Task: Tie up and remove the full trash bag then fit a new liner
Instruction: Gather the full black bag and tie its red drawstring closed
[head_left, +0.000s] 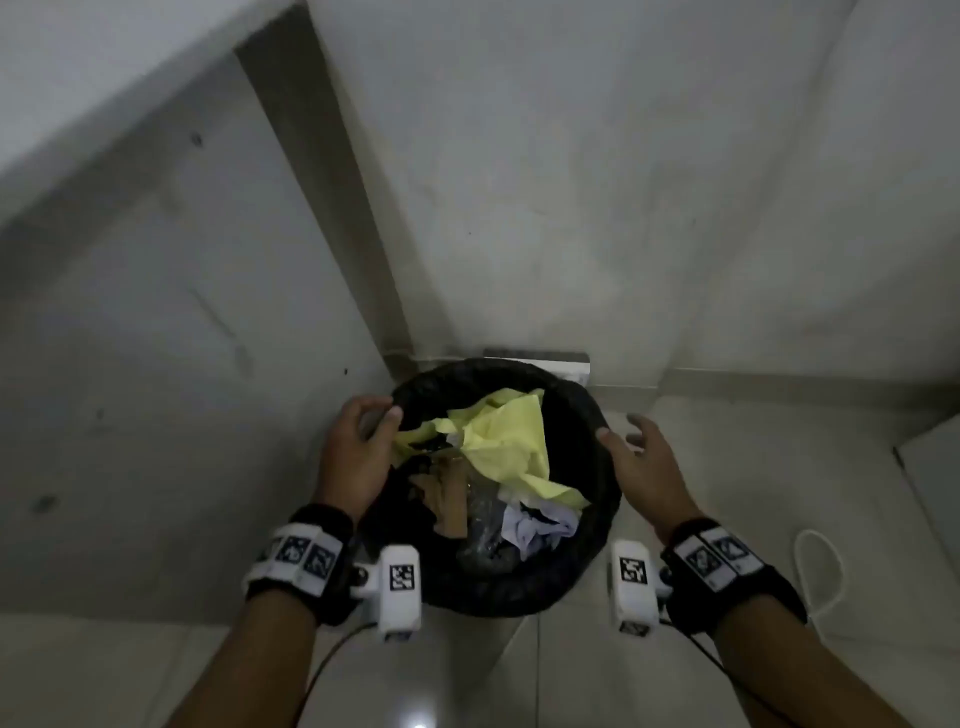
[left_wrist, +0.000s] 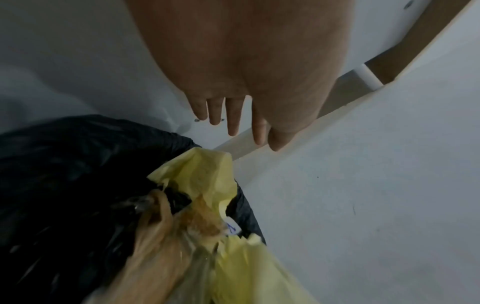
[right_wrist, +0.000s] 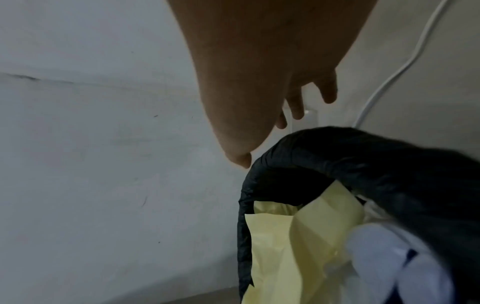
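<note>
A round bin lined with a black trash bag (head_left: 498, 592) stands on the floor in a corner, filled with yellow wrapping (head_left: 509, 441), brown paper and white tissue. My left hand (head_left: 374, 415) is at the bag's left rim, thumb near the edge; in the left wrist view that left hand (left_wrist: 233, 127) has straight fingers and holds nothing above the black bag (left_wrist: 64, 164). My right hand (head_left: 623, 431) hovers at the right rim with fingers spread. In the right wrist view the right hand (right_wrist: 280, 127) is just clear of the rolled bag edge (right_wrist: 363, 154).
White walls close in behind and to the left of the bin, with a tan vertical strip (head_left: 332, 208) on the left wall. A white flat object (head_left: 540, 358) lies behind the bin. A white cable (head_left: 821, 571) loops on the tiled floor at the right.
</note>
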